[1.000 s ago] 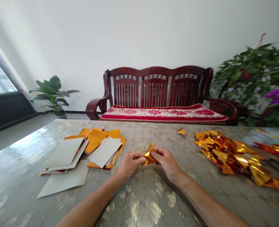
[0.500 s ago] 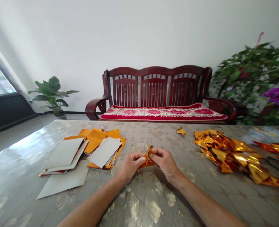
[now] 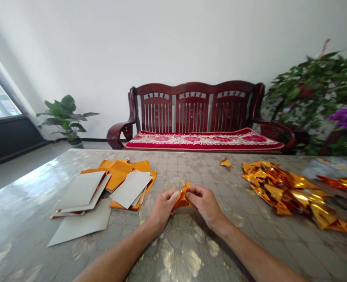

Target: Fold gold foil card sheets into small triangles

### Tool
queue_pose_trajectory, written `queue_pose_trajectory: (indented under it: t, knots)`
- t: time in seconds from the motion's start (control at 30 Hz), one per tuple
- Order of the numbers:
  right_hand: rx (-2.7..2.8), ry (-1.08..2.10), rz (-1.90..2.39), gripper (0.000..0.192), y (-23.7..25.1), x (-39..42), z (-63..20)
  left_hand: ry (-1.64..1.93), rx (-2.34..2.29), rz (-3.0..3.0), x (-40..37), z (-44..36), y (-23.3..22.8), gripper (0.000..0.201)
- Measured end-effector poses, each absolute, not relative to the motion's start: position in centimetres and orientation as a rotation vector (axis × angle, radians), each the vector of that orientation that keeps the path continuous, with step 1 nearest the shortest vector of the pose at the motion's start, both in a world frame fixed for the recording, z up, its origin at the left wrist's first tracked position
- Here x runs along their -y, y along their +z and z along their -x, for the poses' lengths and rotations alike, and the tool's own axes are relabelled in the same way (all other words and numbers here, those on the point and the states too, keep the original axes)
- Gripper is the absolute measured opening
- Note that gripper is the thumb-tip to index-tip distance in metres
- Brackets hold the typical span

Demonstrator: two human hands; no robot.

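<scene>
Folding is the step in hand, judging from the head view: both hands meet near the middle of the desk, a little toward its near edge, with one small gold foil pinched between them. The left hand has its grip closed on the foil's left side, thumb and fingertips pressed together over it. The right hand is closed on the right side in the same way, fingers curled over the top. The foil stands slightly off the desk, a pointed tip showing above the thumbs; how many folds it already has I cannot tell, since the fingers cover most of it.

Toward the left edge lies a loose stack of flat sheets, some gold side up, some grey. Toward the right edge lies a heap of folded pieces, shiny and creased. One stray piece sits alone by the far edge.

A next move would likely call for a firm pinch along the crease while the other hand steadies the piece, since foil springs back.
</scene>
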State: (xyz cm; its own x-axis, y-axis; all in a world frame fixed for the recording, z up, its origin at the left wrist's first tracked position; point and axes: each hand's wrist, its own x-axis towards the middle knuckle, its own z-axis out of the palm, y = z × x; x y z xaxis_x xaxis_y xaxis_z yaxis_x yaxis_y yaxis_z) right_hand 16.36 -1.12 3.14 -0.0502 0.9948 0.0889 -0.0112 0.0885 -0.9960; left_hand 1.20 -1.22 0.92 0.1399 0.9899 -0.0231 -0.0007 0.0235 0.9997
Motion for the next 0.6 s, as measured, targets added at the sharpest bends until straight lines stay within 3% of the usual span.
queue_pose_trajectory:
  t: [0.33, 0.6]
  knots:
    - [1.297, 1.214, 1.119, 0.026, 2.85, 1.30, -16.31, 1.096, -1.177, -1.326, 1.25, -1.38, 1.14, 0.052]
    - [1.443, 1.323, 0.898, 0.041, 3.18, 1.51, -16.63, 1.186, -1.200, -1.335, 1.01, -1.12, 1.25, 0.047]
